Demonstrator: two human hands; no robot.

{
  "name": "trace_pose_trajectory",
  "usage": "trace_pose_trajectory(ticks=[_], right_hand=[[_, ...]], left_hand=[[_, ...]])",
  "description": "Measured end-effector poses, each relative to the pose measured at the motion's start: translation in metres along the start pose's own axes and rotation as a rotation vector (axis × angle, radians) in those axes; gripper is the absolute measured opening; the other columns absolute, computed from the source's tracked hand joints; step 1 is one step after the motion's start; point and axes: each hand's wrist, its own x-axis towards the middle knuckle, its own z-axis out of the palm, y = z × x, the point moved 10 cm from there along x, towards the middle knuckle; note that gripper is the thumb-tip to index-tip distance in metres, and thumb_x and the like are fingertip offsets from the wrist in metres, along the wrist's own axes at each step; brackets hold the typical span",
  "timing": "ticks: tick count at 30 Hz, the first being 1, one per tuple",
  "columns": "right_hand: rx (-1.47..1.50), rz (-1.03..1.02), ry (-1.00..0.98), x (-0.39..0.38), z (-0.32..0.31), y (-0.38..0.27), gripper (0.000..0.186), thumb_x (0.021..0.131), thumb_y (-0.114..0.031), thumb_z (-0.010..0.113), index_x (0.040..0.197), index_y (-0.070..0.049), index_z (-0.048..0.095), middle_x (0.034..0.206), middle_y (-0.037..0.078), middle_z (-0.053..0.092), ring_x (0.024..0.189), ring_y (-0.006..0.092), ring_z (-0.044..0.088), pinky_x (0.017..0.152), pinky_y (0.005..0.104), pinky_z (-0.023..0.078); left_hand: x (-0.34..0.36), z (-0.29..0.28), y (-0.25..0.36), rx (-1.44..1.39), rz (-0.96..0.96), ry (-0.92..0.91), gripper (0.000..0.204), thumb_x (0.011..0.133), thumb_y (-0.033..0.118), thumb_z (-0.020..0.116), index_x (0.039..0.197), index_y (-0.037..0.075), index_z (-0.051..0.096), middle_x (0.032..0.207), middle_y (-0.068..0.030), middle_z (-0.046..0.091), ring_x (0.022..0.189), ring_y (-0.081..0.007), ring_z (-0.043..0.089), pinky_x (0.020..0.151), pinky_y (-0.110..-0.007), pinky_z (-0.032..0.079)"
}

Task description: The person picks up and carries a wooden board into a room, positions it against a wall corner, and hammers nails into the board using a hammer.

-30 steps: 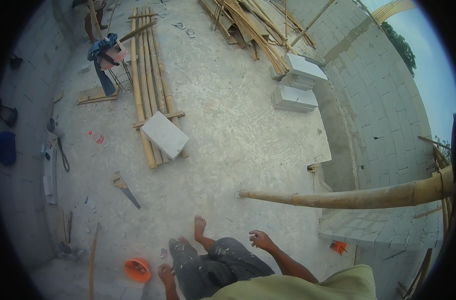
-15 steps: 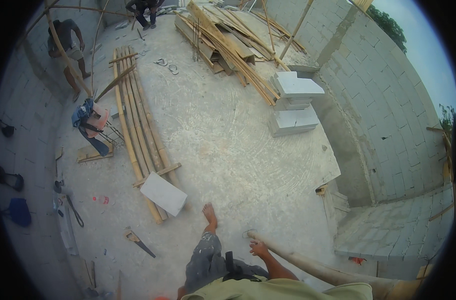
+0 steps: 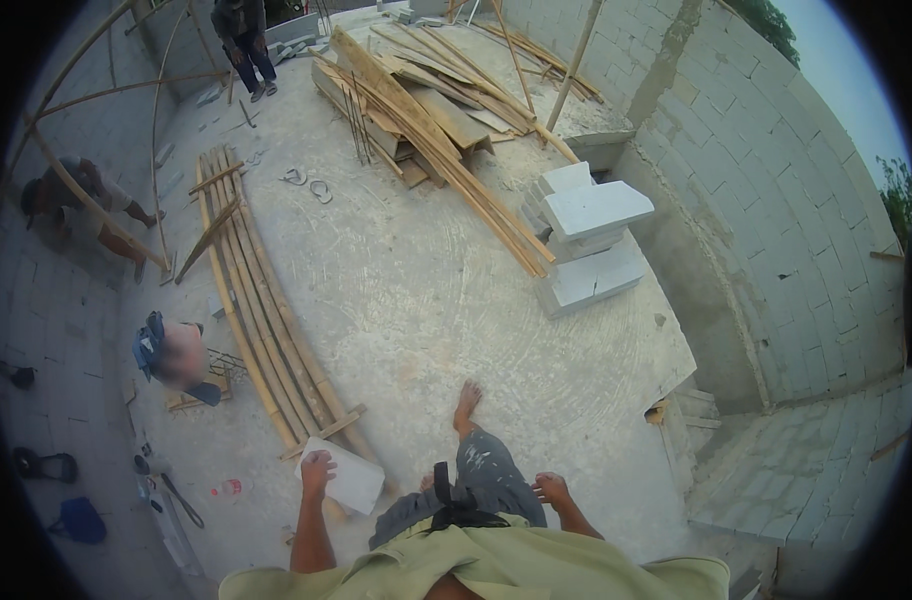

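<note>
Concrete floor [image 3: 426, 290]: skirt white block [image 3: 358, 480] at bamboo poles' [image 3: 266, 320] near end; left hand [image 3: 318, 472], right hand [image 3: 552, 488] half-curled, seemingly empty.

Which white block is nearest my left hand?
The single block lying at the near end of the bamboo poles, partly hidden behind your left hand. The other large blocks are stacked farther ahead on the right.

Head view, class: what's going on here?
The person's left hand shows against a white rectangular block; contact is unclear. The right hand, apparently empty, is beside dark, white-spattered trousers. The block lies at the near end of long tan bamboo poles. One co-worker stands far off; another bends at left.
</note>
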Motion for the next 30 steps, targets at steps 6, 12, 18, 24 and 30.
trace_pose_trajectory(ticks=[6, 12, 18, 24, 30], right_hand=[[-1.416, -0.667, -0.233, 0.119, 0.016, -0.078, 0.017, 0.091, -0.020, 0.064, 0.095, -0.007, 0.074, 0.081, 0.012, 0.070, 0.080, 0.0255, 0.073, 0.057, 0.0401, 0.057], [-0.224, -0.136, -0.100, 0.197, 0.004, -0.276, 0.021, 0.092, -0.021, 0.062, 0.107, -0.008, 0.070, 0.087, 0.012, 0.072, 0.073, 0.0248, 0.072, 0.060, 0.0394, 0.059], [-0.090, -0.115, -0.049, 0.270, 0.054, -0.501, 0.040, 0.097, -0.023, 0.060, 0.130, -0.002, 0.058, 0.094, 0.015, 0.072, 0.071, 0.0231, 0.071, 0.059, 0.0363, 0.059], [-0.106, -0.154, -0.080, 0.326, 0.151, -0.648, 0.042, 0.098, -0.022, 0.057, 0.134, 0.001, 0.056, 0.096, 0.014, 0.071, 0.070, 0.0215, 0.071, 0.058, 0.0330, 0.058], [-0.099, -0.284, -0.026, 0.382, 0.237, -0.788, 0.034, 0.097, -0.020, 0.061, 0.124, 0.001, 0.065, 0.095, 0.011, 0.070, 0.067, 0.0171, 0.069, 0.051, 0.0285, 0.053]], left_hand=[[0.058, 0.100, 0.110, -0.021, -0.008, -0.050, 0.025, 0.094, 0.024, 0.064, 0.111, 0.006, 0.062, 0.094, -0.0084, 0.067, 0.079, -0.0209, 0.070, 0.063, -0.035, 0.057], [0.092, 0.158, 0.096, 0.438, 0.116, -0.080, 0.030, 0.091, 0.020, 0.067, 0.110, -0.004, 0.065, 0.090, -0.0183, 0.069, 0.076, -0.0344, 0.070, 0.058, -0.043, 0.055], [0.142, 0.176, 0.090, 0.870, 0.133, -0.124, 0.031, 0.088, 0.016, 0.065, 0.113, -0.002, 0.064, 0.099, -0.0203, 0.068, 0.079, -0.0407, 0.068, 0.066, -0.048, 0.056], [0.268, 0.156, 0.215, 0.698, 0.213, -0.080, 0.031, 0.093, 0.025, 0.065, 0.115, 0.003, 0.065, 0.096, -0.0116, 0.065, 0.078, -0.0290, 0.069, 0.063, -0.044, 0.055], [0.391, 0.117, 0.428, -0.198, -0.092, 0.158, 0.032, 0.098, 0.020, 0.062, 0.125, 0.002, 0.057, 0.102, -0.0074, 0.062, 0.087, -0.0216, 0.068, 0.063, -0.031, 0.054]])
